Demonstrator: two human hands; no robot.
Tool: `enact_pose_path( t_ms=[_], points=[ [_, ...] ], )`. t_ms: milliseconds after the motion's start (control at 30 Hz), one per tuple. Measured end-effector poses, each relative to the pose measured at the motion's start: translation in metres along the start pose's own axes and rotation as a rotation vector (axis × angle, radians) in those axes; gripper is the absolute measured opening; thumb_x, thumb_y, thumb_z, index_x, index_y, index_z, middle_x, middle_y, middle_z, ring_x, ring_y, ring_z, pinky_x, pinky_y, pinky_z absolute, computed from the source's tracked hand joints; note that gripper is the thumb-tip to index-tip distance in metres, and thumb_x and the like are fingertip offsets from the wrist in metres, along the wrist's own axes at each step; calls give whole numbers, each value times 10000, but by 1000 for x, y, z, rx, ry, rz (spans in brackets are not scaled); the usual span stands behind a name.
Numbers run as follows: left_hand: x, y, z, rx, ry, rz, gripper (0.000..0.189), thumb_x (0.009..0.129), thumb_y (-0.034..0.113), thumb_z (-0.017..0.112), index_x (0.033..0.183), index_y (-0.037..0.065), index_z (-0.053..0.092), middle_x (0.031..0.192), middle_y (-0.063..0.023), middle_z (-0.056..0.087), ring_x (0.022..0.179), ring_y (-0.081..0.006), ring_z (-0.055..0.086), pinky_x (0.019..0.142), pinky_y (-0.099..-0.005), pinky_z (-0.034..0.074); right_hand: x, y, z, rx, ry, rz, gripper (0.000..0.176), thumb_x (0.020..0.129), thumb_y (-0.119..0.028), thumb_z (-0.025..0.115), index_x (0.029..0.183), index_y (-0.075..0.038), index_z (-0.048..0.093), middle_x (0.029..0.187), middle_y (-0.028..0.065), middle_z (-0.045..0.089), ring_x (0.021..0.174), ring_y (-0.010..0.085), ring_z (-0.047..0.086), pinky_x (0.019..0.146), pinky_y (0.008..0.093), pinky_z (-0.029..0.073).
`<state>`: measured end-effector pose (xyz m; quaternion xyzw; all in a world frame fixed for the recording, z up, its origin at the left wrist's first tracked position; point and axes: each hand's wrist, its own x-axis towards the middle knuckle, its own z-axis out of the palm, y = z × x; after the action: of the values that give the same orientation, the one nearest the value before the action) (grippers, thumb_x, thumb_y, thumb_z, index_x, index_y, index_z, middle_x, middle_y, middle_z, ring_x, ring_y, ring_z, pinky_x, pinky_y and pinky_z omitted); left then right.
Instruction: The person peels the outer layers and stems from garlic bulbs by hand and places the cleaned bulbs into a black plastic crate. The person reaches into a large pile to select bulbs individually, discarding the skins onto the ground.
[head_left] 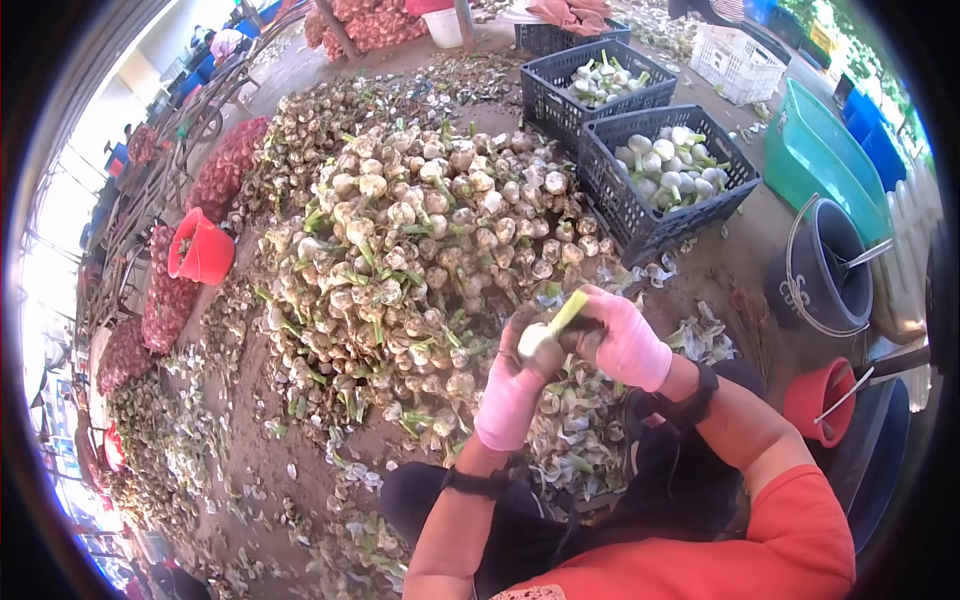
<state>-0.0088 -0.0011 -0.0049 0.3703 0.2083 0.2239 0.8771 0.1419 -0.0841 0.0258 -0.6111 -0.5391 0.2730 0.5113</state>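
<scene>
A peeled white garlic bulb (pixel 533 340) with a pale green stem stub is held up in front of my body. My left hand (pixel 515 375), in a pink fingerless wrap, curls its fingers around the bulb. From the other side, my right hand (pixel 625 340), wrapped the same way, closes on the bulb near its stem; its fingertips are partly hidden. Just beyond both hands lies a large heap of unpeeled garlic (pixel 420 230) with dirty skins and cut stems. Loose peeled skins (pixel 590 440) cover the ground below my hands.
Two black crates (pixel 640 225) (pixel 550 115) of peeled bulbs stand beyond my right hand. A dark bucket (pixel 785 290), a red bucket (pixel 800 405) and a green tub (pixel 790 150) are at right. Another red bucket (pixel 212 250) and filled red net sacks (pixel 170 300) lie left.
</scene>
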Motion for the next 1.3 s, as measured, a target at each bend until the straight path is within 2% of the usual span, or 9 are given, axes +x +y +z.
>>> enact_pose_path(
  t_ms=[67, 200, 300, 733, 800, 933, 1033, 1233, 1300],
  points=[
    [1, 1, 1, 16, -3, 44, 657, 781, 54, 726, 1345, 76, 390, 1159, -50, 557, 1024, -149, 559, 864, -316, 491, 4, -14, 0, 287, 53, 319, 192, 815, -61, 685, 995, -9, 639, 917, 40, 614, 821, 135, 592, 739, 279, 479],
    [-1, -6, 1, 165, 66, 74, 728, 708, -47, 753, 1331, 70, 394, 1162, -47, 530, 1077, -161, 535, 888, -295, 496, 6, -2, 2, 459, 28, 348, 205, 875, -152, 651, 1007, 2, 620, 893, 24, 644, 842, 72, 557, 732, 259, 474],
    [2, -16, -5, 858, 113, 500, 740, 678, 8, 804, 1301, 61, 408, 1202, -51, 447, 1101, -176, 522, 912, -308, 492, 11, -2, 12, 339, 89, 268, 213, 888, -192, 642, 982, -3, 617, 845, 23, 643, 804, 61, 540, 708, 260, 476],
    [-4, -8, -7, 529, 73, 259, 737, 703, 7, 792, 1318, 23, 385, 1151, -83, 547, 1008, -162, 573, 889, -305, 500, 6, -9, -3, 221, -50, 306, 146, 870, -89, 640, 976, 10, 650, 811, 23, 668, 747, 54, 582, 673, 243, 494],
    [-8, 4, 6, 216, 49, 138, 748, 716, 73, 801, 1333, 26, 380, 1164, -90, 547, 994, -157, 579, 865, -304, 503, 5, -11, -8, 211, -57, 303, 141, 867, -75, 636, 980, 6, 654, 807, 19, 668, 727, 54, 588, 655, 236, 494],
    [-5, -1, -3, 186, -17, 103, 710, 766, 254, 778, 1327, 42, 398, 1160, -78, 553, 999, -169, 576, 854, -317, 491, 3, -7, -16, 272, -90, 300, 151, 853, -38, 631, 997, -3, 658, 802, 16, 668, 665, 63, 600, 590, 225, 489],
    [-5, 0, 2, 37, -66, 15, 687, 836, 557, 596, 1297, 69, 452, 1083, -39, 590, 948, -182, 558, 744, -313, 461, 1, -8, -22, 376, -124, 382, 162, 851, -19, 621, 1008, -4, 656, 805, 13, 667, 637, 66, 598, 563, 222, 482],
    [4, -1, -5, -120, -93, -300, 724, 838, 692, 460, 1263, 107, 496, 1060, -33, 604, 928, -178, 564, 658, -293, 392, -7, 2, -23, 391, -83, 314, 149, 853, -53, 653, 995, -7, 653, 807, 9, 665, 628, 57, 589, 559, 227, 484],
    [1, 5, 10, -83, -119, -250, 740, 834, 705, 445, 1270, 108, 486, 1067, -31, 603, 924, -178, 572, 643, -287, 387, -8, -1, -25, 373, -38, 306, 148, 852, -62, 661, 990, -8, 654, 797, 7, 662, 631, 52, 586, 563, 224, 484]
  ],
)
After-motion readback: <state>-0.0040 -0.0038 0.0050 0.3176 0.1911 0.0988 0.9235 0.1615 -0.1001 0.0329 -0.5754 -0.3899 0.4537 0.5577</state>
